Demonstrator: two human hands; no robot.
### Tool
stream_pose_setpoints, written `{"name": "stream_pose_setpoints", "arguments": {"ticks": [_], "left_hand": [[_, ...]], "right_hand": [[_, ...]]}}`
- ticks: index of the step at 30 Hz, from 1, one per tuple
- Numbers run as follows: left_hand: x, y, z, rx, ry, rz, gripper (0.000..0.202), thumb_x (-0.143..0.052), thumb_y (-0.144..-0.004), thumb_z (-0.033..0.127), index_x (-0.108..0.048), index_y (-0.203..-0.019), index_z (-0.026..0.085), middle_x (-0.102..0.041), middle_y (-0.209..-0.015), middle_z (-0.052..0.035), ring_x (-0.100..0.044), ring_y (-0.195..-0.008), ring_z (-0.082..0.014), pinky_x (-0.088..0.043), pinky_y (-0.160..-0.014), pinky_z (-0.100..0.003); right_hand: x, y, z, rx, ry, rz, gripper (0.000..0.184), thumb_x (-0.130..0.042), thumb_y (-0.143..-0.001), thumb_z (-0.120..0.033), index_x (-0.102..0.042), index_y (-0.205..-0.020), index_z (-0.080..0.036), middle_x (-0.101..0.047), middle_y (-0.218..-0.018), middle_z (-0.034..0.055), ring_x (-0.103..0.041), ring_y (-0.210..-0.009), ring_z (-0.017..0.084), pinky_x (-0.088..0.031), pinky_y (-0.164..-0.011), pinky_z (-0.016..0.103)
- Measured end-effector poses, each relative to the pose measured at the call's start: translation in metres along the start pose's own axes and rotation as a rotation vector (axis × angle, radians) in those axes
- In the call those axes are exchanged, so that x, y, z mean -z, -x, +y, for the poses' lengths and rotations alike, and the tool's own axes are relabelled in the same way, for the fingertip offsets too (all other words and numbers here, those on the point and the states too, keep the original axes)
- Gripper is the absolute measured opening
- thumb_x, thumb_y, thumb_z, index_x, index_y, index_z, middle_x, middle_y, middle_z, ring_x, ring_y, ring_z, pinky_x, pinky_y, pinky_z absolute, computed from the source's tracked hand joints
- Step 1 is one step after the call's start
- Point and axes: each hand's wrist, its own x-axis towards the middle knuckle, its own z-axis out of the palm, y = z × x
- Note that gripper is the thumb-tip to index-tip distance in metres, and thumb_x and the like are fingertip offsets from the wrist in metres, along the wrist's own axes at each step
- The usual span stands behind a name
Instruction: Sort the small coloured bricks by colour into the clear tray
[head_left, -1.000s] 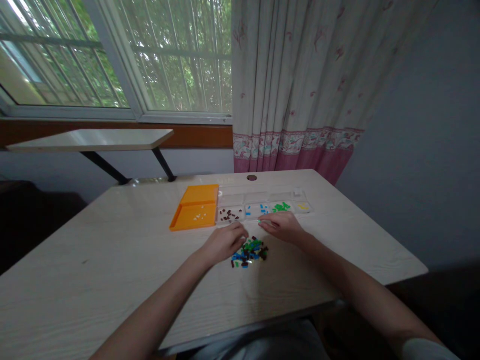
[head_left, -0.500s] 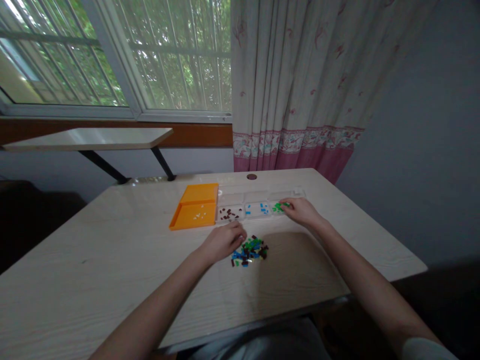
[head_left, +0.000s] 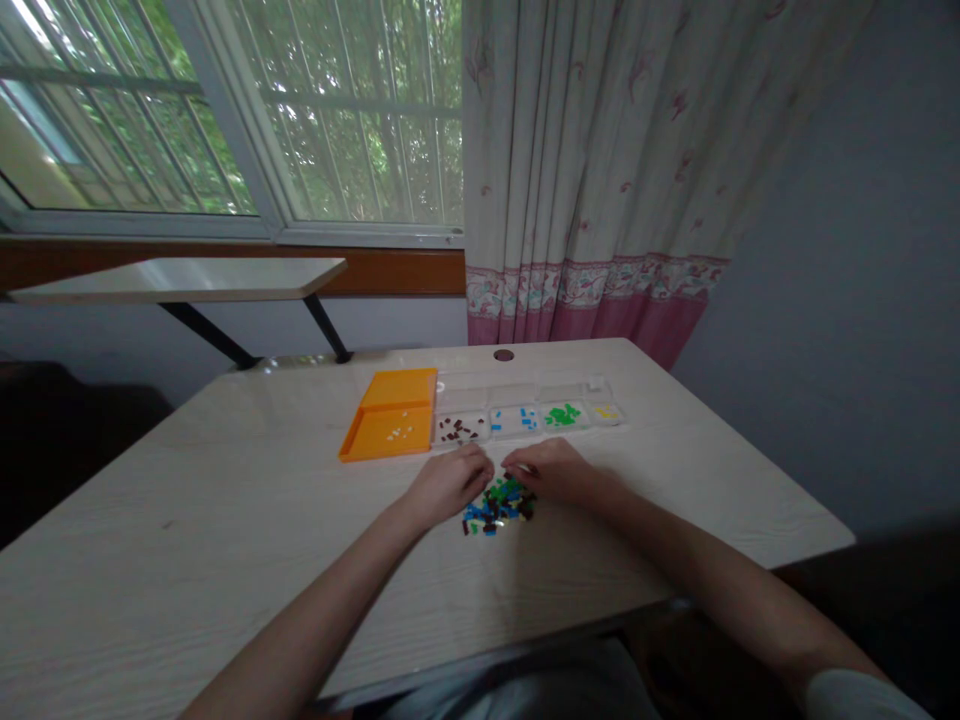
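A mixed pile of small plastic pieces (head_left: 491, 512), blue, green, dark brown and a few pale ones, lies on the table in front of me. At its upper left edge, my left hand (head_left: 452, 482) rests with fingers curled together; whatever they hold is hidden. My right hand (head_left: 551, 468) reaches over the pile's upper right edge, thumb and fingers slightly apart, with no piece visible between them. Beyond the hands, a clear compartment box has sorted brown pieces (head_left: 459, 430), blue pieces (head_left: 528, 418), green pieces (head_left: 562, 414) and yellow pieces (head_left: 604, 412) in separate compartments.
An open orange case (head_left: 386, 440) with several white pieces inside stands left of the clear box. The box's clear lid (head_left: 510, 388) lies behind its compartments. A raised shelf (head_left: 180, 280) on black legs is at the back left, and a cable hole (head_left: 504, 355) is near the table's back edge.
My right hand has moved from the green compartment back left and toward me to the pile, uncovering the green and yellow pieces. My left hand has stayed in place.
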Motion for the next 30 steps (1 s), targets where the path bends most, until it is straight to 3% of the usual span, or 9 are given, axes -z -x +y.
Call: {"name": "stream_pose_setpoints", "arguments": {"ticks": [7,13,21,30], "left_hand": [[-0.005,-0.007,0.001,0.128,0.314,0.139,0.019,-0.046,-0.081,0.025,-0.061,-0.080,0.014,-0.059,-0.075,-0.0033,-0.052,-0.070,-0.0136,-0.040,-0.063,-0.022],[-0.011,-0.009,-0.002,0.166,0.498,0.152,0.024,-0.047,-0.081,0.031,-0.061,-0.078,0.012,-0.059,-0.071,-0.0029,-0.052,-0.066,-0.0125,-0.040,-0.060,-0.022],[-0.008,-0.010,0.004,0.164,0.498,0.120,0.026,-0.046,-0.080,0.031,-0.063,-0.076,0.011,-0.060,-0.070,-0.0032,-0.052,-0.066,-0.0129,-0.040,-0.060,-0.023],[-0.007,-0.009,0.004,0.148,0.418,0.129,0.026,-0.045,-0.082,0.030,-0.063,-0.076,0.012,-0.060,-0.070,-0.0030,-0.052,-0.066,-0.0129,-0.040,-0.060,-0.022]], "right_hand": [[-0.007,0.000,0.000,-0.006,0.011,0.163,0.020,-0.050,-0.081,-0.034,-0.066,-0.088,-0.023,-0.066,-0.060,-0.0004,-0.058,-0.054,0.011,-0.035,-0.055,0.020],[-0.010,-0.002,-0.003,-0.010,0.027,0.260,0.019,-0.051,-0.080,-0.035,-0.066,-0.086,-0.024,-0.065,-0.058,-0.0016,-0.057,-0.052,0.010,-0.034,-0.054,0.020],[-0.009,-0.003,-0.005,0.030,0.013,0.284,0.017,-0.051,-0.079,-0.030,-0.067,-0.080,-0.024,-0.066,-0.058,-0.0023,-0.055,-0.050,0.009,-0.033,-0.052,0.019],[-0.005,-0.002,-0.006,0.040,0.014,0.227,0.022,-0.045,-0.083,-0.034,-0.064,-0.084,-0.022,-0.062,-0.055,-0.0021,-0.053,-0.049,0.009,-0.033,-0.054,0.019]]}}
